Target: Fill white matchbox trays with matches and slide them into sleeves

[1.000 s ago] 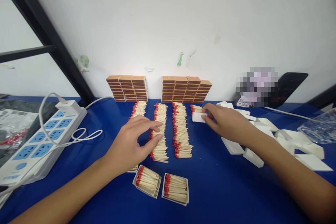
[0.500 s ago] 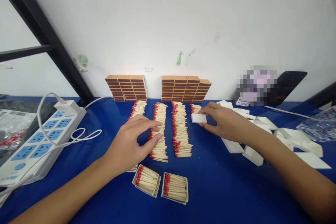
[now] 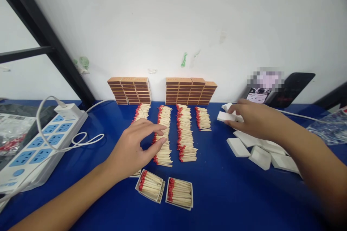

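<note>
My right hand pinches a small white matchbox tray between thumb and fingers, at the near left of a heap of similar white trays. My left hand hovers over the second row of matches, thumb and fingers apart, with nothing between them. The third row of matches lies to its right. Farther right is a shorter row of matches, fully uncovered. In front are two trays filled with matches, a tilted one and a squarer one. Part of another filled tray shows beneath my left wrist.
Two stacks of matchboxes, the left and the right, stand against the wall. A power strip with a looped white cable is at left. Phones lean at the back right, near a clear plastic bag.
My right hand has moved right with the white tray, away from the short match row to the heap. That row now shows whole. My left hand has stayed in place.
</note>
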A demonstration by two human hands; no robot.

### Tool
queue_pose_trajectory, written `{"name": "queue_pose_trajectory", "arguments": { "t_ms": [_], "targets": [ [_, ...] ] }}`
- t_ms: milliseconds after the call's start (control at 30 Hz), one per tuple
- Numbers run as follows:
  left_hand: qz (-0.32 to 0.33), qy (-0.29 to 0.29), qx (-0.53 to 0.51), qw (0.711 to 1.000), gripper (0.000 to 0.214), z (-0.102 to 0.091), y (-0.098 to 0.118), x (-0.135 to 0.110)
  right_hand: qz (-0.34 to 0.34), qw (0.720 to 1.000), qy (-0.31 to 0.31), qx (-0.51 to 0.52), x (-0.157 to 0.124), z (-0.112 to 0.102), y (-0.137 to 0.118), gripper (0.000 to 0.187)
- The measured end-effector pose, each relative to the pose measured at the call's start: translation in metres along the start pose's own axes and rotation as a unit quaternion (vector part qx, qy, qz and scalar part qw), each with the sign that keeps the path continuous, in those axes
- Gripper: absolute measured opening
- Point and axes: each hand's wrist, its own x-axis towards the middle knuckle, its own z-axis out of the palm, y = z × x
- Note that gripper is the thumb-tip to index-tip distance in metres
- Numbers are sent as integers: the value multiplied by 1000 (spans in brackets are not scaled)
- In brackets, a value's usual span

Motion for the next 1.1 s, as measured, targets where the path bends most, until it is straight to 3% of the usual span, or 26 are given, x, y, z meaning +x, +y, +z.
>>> {"name": "queue_pose_trajectory", "arguments": {
  "t_ms": [100, 300, 500, 633, 800, 933, 1100],
  "targets": [
    [1, -1, 2, 1000, 25, 1, 0, 0, -9, 1000, -2, 18, -1, 0, -7, 30],
    [8, 6, 2, 1000, 25, 1, -1, 1, -126, 989, 4, 77, -3, 1, -55, 25],
    [7, 6, 5, 1000, 25, 0, 0, 1, -129, 988, 23, 83, 2, 16, -63, 14],
    [11, 8, 5, 1000, 24, 0, 0, 2, -144, 977, 28, 154, -5, 1, -76, 8],
    [15, 8, 11, 1000, 26, 1, -1, 2, -183, 935, -64, 296, -46, -35, -129, 31],
    [16, 7, 10, 1000, 24, 1, -1, 1, -244, 919, -132, 280, -73, -36, -162, 62],
    [15, 5, 15, 1000, 23, 2, -2, 2, -257, 916, -156, 266, -78, -33, -168, 35]
  ]
}}
